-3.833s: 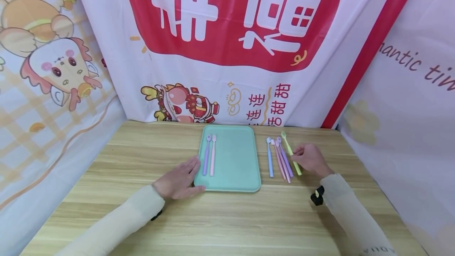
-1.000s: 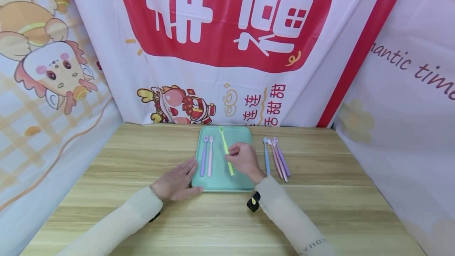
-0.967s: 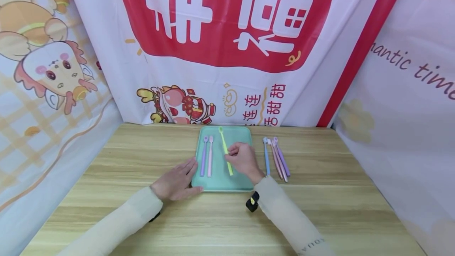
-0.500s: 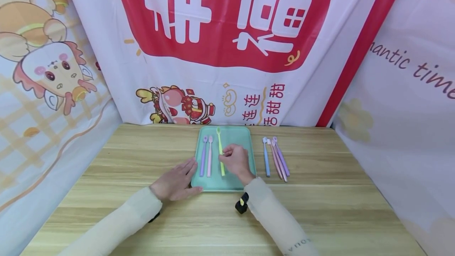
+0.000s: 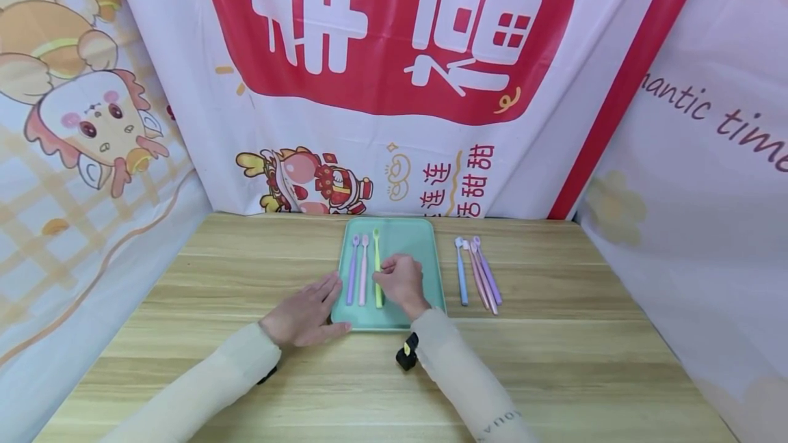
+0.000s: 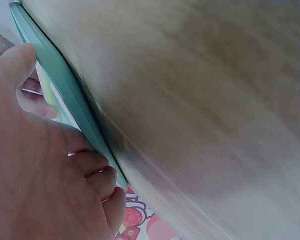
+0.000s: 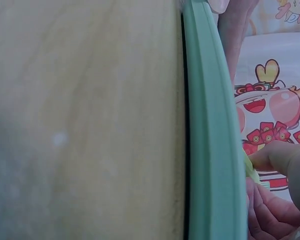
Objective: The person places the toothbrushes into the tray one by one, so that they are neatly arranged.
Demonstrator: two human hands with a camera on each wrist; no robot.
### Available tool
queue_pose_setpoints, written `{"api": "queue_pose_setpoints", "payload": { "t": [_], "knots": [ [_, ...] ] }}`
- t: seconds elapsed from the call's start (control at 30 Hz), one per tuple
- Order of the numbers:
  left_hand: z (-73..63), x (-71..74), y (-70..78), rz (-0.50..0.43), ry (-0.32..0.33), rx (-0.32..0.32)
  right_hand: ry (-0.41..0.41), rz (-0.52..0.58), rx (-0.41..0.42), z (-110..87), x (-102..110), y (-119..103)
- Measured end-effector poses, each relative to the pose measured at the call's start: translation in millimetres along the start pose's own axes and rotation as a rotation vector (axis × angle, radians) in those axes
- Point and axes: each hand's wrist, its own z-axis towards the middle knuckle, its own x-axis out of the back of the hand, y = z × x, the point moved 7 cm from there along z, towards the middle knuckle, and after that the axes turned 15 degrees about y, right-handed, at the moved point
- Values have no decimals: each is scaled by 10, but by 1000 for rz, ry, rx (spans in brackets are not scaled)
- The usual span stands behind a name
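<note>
My right hand (image 5: 403,284) pinches the yellow-green toothbrush (image 5: 377,258) over the green tray (image 5: 418,238), its head toward the back. To its left, side by side on the tray, lie a pink toothbrush (image 5: 363,272) and a purple toothbrush (image 5: 353,273). My left hand (image 5: 304,314) rests with straight fingers against the tray's left edge. The left wrist view has that hand (image 6: 45,170) along the tray rim (image 6: 65,80). In the right wrist view, thumb and fingers (image 7: 270,155) hold the yellow-green handle (image 7: 250,170), mostly hidden behind the rim (image 7: 215,125).
Right of the tray, on the wooden table (image 5: 554,361), lie a blue toothbrush (image 5: 462,275), pink ones (image 5: 483,282) and a purple one (image 5: 489,272), the last few bunched together. A printed cloth (image 5: 394,156) hangs along the table's back edge.
My right hand took the yellow-green toothbrush from the bunch on the right, carried it left over the tray and straightened it beside the pink one. My left hand stayed at the tray.
</note>
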Motion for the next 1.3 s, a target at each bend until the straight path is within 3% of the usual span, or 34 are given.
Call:
{"api": "queue_pose_setpoints", "payload": {
  "t": [0.27, 1.3],
  "knots": [
    [6, -7, 0, -7, 6, -2, -12, -11, -43, -28, -38, -19],
    [10, -3, -21, 13, 17, 0, -54, -137, -65, 59, -162, -61]
  ]
}}
